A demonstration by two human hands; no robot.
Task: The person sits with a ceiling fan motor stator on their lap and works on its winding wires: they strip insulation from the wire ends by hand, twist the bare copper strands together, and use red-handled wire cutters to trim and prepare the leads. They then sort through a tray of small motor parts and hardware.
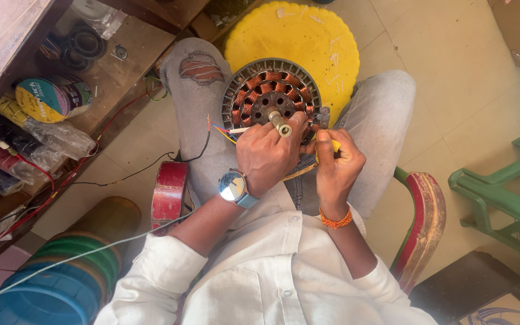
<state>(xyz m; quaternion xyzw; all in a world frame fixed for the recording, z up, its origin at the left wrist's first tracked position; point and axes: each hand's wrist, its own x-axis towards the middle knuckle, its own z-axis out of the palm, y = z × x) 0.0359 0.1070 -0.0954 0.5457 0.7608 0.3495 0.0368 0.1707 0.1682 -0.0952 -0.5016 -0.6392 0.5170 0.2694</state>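
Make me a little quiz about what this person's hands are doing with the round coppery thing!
1. True or false: the motor stator with copper coils rests on the person's lap.
2. Which wrist wears the watch? A) left B) right C) neither
3. Fill in: the right hand pinches something coloured ____ at the stator's rim.

Extra looks: the left hand lies over the stator beside its brass shaft; an orange bracelet circles the other wrist; a yellow disc lies on the floor behind.

Key: 1 true; 2 A; 3 yellow.
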